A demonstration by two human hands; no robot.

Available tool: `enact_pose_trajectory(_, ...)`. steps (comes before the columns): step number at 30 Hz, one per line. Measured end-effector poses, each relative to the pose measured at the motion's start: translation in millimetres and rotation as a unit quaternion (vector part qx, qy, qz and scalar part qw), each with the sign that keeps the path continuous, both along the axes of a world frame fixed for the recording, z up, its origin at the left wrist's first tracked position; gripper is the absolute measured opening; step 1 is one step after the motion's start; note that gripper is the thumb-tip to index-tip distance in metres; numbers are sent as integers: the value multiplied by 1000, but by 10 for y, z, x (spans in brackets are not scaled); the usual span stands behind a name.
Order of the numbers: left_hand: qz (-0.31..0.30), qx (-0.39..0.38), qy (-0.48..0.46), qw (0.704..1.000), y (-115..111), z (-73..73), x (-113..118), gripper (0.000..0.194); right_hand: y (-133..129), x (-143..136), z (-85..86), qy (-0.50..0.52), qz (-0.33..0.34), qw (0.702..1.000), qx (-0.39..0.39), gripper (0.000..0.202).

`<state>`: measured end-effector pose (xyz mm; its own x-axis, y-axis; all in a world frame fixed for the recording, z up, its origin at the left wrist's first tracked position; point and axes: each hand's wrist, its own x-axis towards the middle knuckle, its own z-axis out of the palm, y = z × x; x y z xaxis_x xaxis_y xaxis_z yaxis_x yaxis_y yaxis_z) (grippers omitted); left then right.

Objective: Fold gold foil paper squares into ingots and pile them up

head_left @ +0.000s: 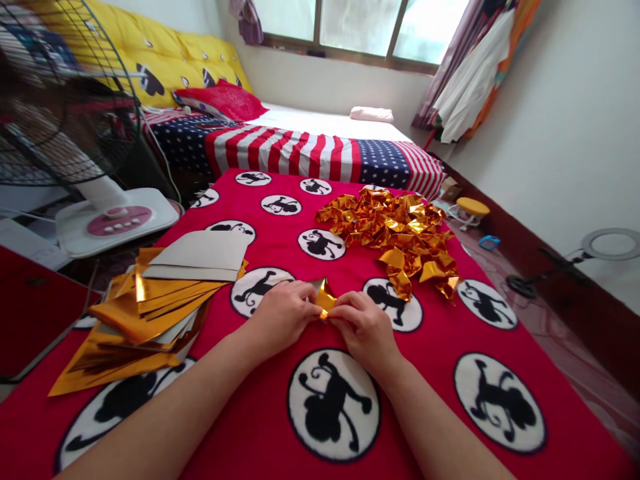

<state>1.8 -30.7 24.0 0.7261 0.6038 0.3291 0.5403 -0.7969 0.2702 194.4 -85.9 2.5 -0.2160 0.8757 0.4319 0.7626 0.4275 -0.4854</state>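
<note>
A small piece of gold foil paper (326,298), partly folded, is held between both hands over the red cloth. My left hand (286,313) pinches its left side, fingertips closed on the edge. On the opposite side my right hand (364,328) grips the near right edge between thumb and fingers. Part of the foil is hidden behind the fingers. Left of my hands lies a loose stack of flat gold foil sheets (150,313), with pale grey backing sheets (200,257) on top. Beyond my right hand spreads a heap of folded gold foil pieces (395,223).
The red cloth (425,400) with monkey prints covers the table. A standing fan (120,217) is close on the left, beside a dark red box (35,307). Past the table is a bed (310,153). A yellow stool (473,207) and ring light (610,245) stand at right.
</note>
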Motion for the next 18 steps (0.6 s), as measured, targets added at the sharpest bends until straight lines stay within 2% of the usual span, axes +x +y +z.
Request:
enact_pose_trajectory(5, -14, 51, -84, 995, 46, -81, 12, 23, -14, -28, 25, 15, -14, 1000, -24, 12)
enact_pose_trajectory(9, -42, -7, -96, 994, 109, -124, -47, 21, 7, -64, 33, -17, -37, 998, -42, 9)
enact_pose_trajectory(13, -64, -87, -142, 984, 154, -134, -103, 15, 16, -77, 25, -12, -33, 998, -55, 12)
enact_pose_trajectory(15, -73, -100, -161, 979, 158, -140, -105, 15, 6, -77, 16, -3, -24, 998, -57, 13)
enact_pose_trajectory(18, -55, -82, -148, 984, 151, -140, -93, 15, -19, -79, 4, 10, -13, 998, -54, 12)
